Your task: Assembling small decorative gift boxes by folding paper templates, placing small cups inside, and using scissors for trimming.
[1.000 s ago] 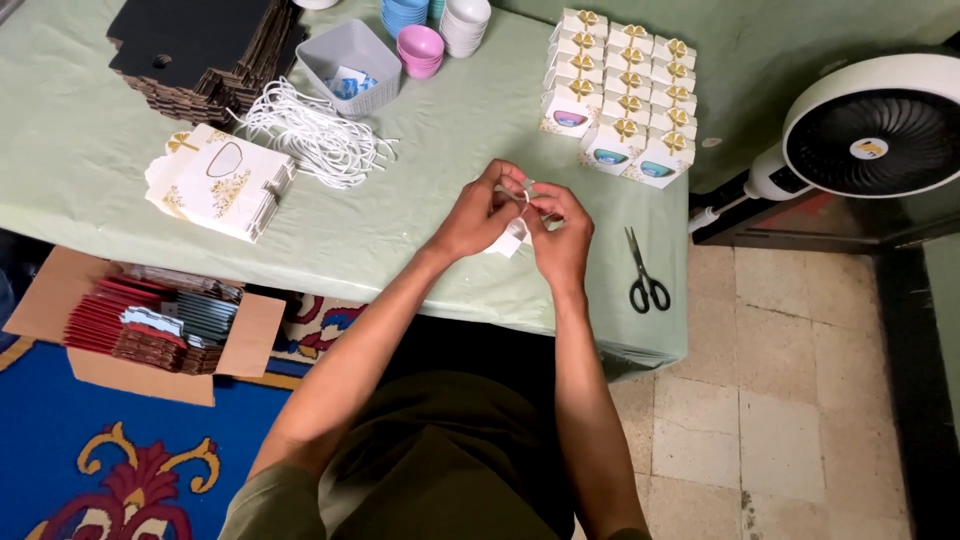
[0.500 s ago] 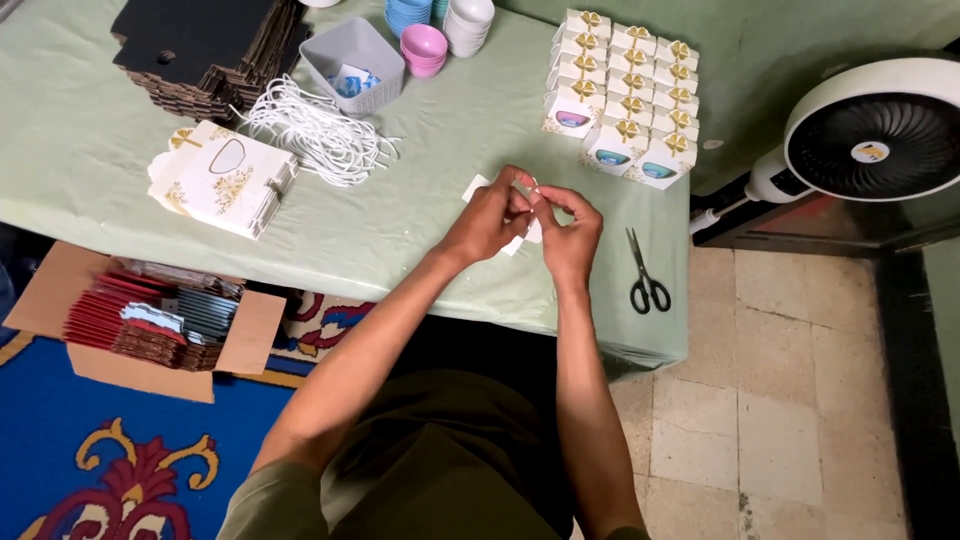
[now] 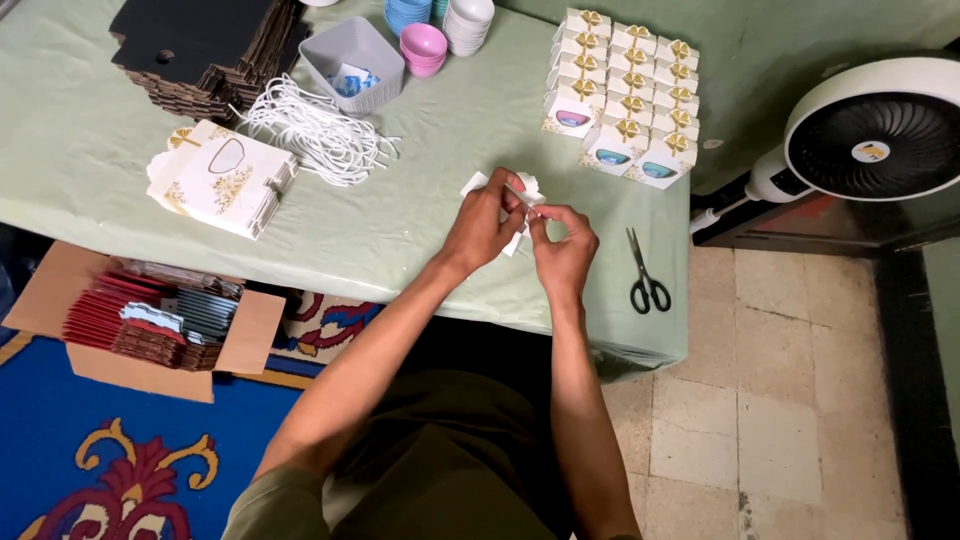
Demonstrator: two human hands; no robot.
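Both of my hands meet over the near edge of the green-covered table (image 3: 420, 230). My left hand (image 3: 485, 225) and my right hand (image 3: 563, 245) pinch a small white folded card box (image 3: 522, 195) between their fingertips; the fingers hide most of it. A stack of flat white box blanks with gold print (image 3: 222, 178) lies to the left. A loose pile of white cords (image 3: 315, 135) lies beyond it. Several finished small white boxes with gold bows (image 3: 620, 105) stand in rows at the far right.
Black-handled scissors (image 3: 645, 275) lie near the table's right edge. Dark cardboard sheets (image 3: 200, 45), a grey tray (image 3: 355, 55) and stacked small bowls (image 3: 425, 40) sit at the back. A cardboard carton of red and grey cards (image 3: 150, 315) rests on the blue rug. A white fan (image 3: 875, 130) stands at right.
My hands have stayed at the same place on the table while the fingers turn and fold the small white box; the view has shifted slightly.
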